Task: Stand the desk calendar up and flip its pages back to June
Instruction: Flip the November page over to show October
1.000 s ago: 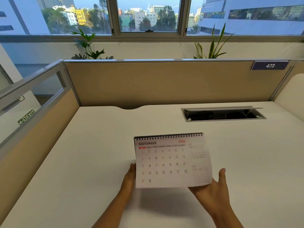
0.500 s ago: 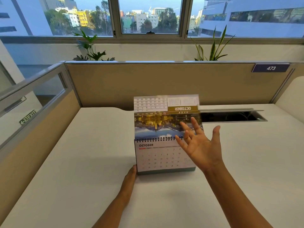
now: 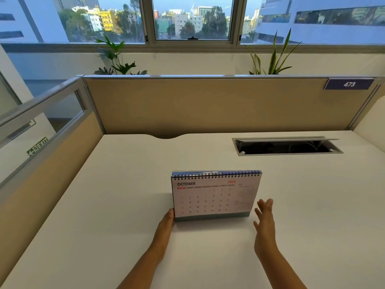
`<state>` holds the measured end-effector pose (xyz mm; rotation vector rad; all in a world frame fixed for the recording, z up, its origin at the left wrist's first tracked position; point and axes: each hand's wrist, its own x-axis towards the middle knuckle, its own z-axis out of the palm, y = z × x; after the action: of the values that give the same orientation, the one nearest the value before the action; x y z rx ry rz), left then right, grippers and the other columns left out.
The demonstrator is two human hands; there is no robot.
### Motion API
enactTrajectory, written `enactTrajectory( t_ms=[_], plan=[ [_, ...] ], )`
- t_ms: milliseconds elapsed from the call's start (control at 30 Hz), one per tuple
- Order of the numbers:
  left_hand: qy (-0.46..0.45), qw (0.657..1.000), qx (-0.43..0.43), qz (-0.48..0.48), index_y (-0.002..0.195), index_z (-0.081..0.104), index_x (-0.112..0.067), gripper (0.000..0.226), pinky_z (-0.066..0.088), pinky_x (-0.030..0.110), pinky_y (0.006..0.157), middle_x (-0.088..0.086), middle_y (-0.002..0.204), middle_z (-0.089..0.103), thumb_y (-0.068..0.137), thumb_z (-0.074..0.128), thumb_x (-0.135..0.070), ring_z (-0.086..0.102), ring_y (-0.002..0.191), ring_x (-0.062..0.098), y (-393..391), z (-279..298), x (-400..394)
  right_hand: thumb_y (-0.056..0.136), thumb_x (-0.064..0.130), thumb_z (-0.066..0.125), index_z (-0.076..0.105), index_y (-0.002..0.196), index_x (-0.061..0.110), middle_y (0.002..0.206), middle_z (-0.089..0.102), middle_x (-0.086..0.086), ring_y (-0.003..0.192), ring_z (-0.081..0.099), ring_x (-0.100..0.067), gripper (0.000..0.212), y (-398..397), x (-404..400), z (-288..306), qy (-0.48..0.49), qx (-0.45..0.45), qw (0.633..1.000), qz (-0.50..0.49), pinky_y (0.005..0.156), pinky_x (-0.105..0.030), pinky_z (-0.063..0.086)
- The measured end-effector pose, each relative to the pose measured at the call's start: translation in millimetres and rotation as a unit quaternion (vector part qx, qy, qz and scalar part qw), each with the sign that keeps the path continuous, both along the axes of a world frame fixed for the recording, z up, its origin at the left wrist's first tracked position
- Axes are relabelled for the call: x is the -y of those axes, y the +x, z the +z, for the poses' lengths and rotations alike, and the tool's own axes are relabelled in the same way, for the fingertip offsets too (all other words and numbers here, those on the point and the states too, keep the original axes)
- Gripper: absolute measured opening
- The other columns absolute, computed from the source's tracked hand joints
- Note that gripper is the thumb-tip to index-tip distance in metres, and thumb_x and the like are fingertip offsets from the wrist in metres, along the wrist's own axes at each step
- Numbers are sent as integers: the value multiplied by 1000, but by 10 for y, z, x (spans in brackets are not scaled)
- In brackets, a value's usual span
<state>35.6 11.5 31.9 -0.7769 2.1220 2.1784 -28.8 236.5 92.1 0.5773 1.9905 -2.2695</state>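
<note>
1. Desk calendar (image 3: 215, 196) upright mid-desk (image 3: 129, 184), showing OCTOBER; four more flips judged needed for June.
2. Left hand (image 3: 166, 221) braced on lower left corner, touching; grip partly hidden, cannot tell how tight.
3. Right hand (image 3: 264, 222) spread wide, empty, just beside right edge.
4. Pinch front page's bottom-right corner only; lift over spiral binding (image 3: 216, 175); hold base down so stand stays put.

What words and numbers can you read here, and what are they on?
"OCTOBER" and "2026": desk calendar page.
Dates "1" to "31": same page, partly blurred.
Weekday row and two mini-months: too small to read.
"473": blue plate on the partition.
"EXIT" with an arrow: green sign behind the glass.
</note>
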Motion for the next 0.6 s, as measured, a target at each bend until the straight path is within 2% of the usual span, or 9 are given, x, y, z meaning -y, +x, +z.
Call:
enactTrajectory(
  t_ms=[67,133,200,333,400,467,533,600],
  plan=[
    [-1,1000,1,0,136,33,-24,49,28,34,106,6,141,42,93,19,-42,37,130,23,-1,-7,0,82,63,18,27,141,22,150,30,-6,137,27,-30,72,27,24,-45,24,8,998,53,112,-50,19],
    [1,1000,3,1,136,33,-23,48,28,35,106,7,141,42,94,19,-41,37,130,24,4,-5,-2,88,56,17,27,141,22,149,32,-7,136,28,-32,63,60,45,-45,39,5,996,83,111,-48,20],
    [4,1000,1,0,136,34,-22,48,29,33,104,7,141,43,94,19,-41,38,130,23,9,-3,-6,93,48,18,29,140,21,147,35,-9,134,30,-32,55,92,43,-28,55,-3,994,90,111,-47,21],
    [1,1000,1,2,136,34,-23,49,28,33,104,6,141,43,94,18,-42,38,129,23,10,-15,-3,95,46,20,32,139,20,147,36,-9,135,30,-31,53,160,-15,-50,79,-26,992,91,112,-44,19],
    [-1,1000,1,3,136,34,-24,49,27,33,105,5,141,42,94,18,-42,37,130,23,4,-13,-3,93,49,21,33,139,21,146,37,-8,135,30,-29,55,196,-38,-100,98,-40,990,89,112,-43,19],
    [0,1000,2,4,136,33,-24,48,27,33,104,5,141,42,94,18,-42,37,130,23,5,-12,-4,86,65,23,39,135,24,144,41,-7,134,33,-28,66,239,-71,-154,102,-53,990,88,112,-44,19],
    [1,1000,2,4,135,35,-25,48,28,31,102,4,139,44,93,18,-43,38,129,22,4,-12,-6,72,81,25,54,122,26,134,53,-9,126,44,-28,79,278,-136,-173,55,-55,993,89,110,-46,27],
    [4,1000,2,8,128,42,-27,46,31,30,100,4,130,52,93,18,-44,43,125,23,9,4,-10,73,78,30,64,102,18,117,63,-20,106,60,-27,75,270,-246,-167,-71,-20,993,88,96,-40,45]
  ],
)
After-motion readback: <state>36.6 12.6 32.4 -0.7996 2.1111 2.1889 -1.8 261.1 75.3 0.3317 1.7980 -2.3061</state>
